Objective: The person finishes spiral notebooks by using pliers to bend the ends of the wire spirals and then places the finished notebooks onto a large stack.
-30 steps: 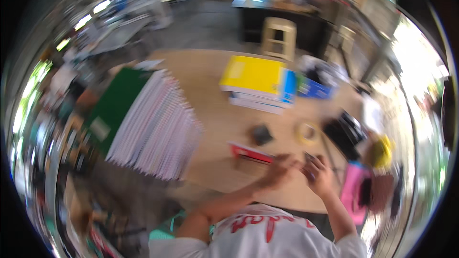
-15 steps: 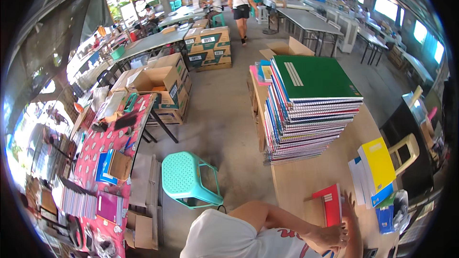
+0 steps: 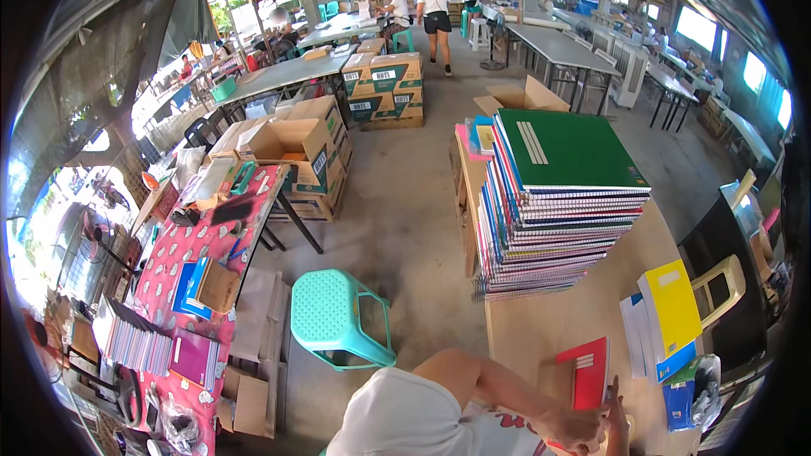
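A red notebook [image 3: 589, 367] with white lines on its cover lies near the table's front edge, with a brown board [image 3: 553, 378] at its left. My left hand [image 3: 579, 426] reaches across from the left over the notebook's lower end, its fingers curled. My right hand [image 3: 619, 416] is at the notebook's lower right edge, one finger pointing up along it. Both hands meet there, fingertips together, and what they pinch is too small to make out. Beyond them rises a tall stack of spiral notebooks [image 3: 562, 228], topped by a green notebook [image 3: 570, 148].
To the right stand a pile with a yellow notebook [image 3: 672, 300] and a blue pack in plastic [image 3: 680, 405]. A turquoise stool [image 3: 325, 308] is on the floor at left. Further left, a pink-covered table [image 3: 182, 253] holds notebooks; cartons [image 3: 291, 148] are behind it.
My right hand has drawn down from lying spread along the notebook's edge to meet the left. The view has shifted slightly; a distant person walks further off.
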The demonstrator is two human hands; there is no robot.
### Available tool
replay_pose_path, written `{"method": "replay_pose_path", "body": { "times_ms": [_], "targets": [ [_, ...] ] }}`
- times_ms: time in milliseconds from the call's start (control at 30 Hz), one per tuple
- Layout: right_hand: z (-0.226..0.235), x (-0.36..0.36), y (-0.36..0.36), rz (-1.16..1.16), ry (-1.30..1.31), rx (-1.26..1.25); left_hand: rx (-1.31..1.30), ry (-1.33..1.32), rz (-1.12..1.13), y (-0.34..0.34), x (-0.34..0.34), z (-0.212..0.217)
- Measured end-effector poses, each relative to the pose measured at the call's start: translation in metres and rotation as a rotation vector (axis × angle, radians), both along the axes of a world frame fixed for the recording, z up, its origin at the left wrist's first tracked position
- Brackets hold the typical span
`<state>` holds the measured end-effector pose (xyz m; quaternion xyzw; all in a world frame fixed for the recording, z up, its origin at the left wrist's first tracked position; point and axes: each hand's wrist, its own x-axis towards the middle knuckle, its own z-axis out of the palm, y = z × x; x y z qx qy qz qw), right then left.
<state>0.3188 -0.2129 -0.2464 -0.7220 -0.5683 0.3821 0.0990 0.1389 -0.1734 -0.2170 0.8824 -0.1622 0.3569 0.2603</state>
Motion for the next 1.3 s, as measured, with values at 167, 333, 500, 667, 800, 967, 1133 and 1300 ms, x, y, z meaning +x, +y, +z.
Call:
{"method": "replay_pose_path", "body": {
  "times_ms": [167, 333, 500, 667, 800, 967, 1133, 1300],
  "targets": [
    [0.007, 0.001, 0.005, -0.022, -0.016, -0.003, 0.011, -0.024, -0.024, 0.001, 0.002, 0.0],
    [0.026, 0.005, -0.034, -0.129, 0.062, 0.003, 0.002, -0.071, -0.016, 0.009, -0.004, 0.001],
    [0.041, 0.0, -0.073, -0.267, 0.107, -0.025, -0.05, 0.005, 0.018, 0.016, 0.002, -0.013],
    [0.039, -0.007, -0.063, -0.259, 0.079, -0.028, -0.069, 0.048, 0.012, 0.013, 0.006, -0.019],
    [0.036, -0.016, -0.052, -0.226, 0.08, -0.035, -0.052, 0.107, -0.027, 0.021, -0.004, -0.015],
    [0.041, -0.021, -0.055, -0.244, 0.093, -0.029, -0.101, 0.072, -0.035, 0.018, 0.0, -0.017],
    [0.048, -0.017, -0.107, -0.349, 0.169, -0.007, -0.324, 0.366, -0.188, 0.022, 0.01, -0.019],
    [0.059, -0.02, -0.121, -0.382, 0.47, 0.018, -0.282, 0.403, -0.005, 0.026, -0.014, 0.023]
  ]
}}
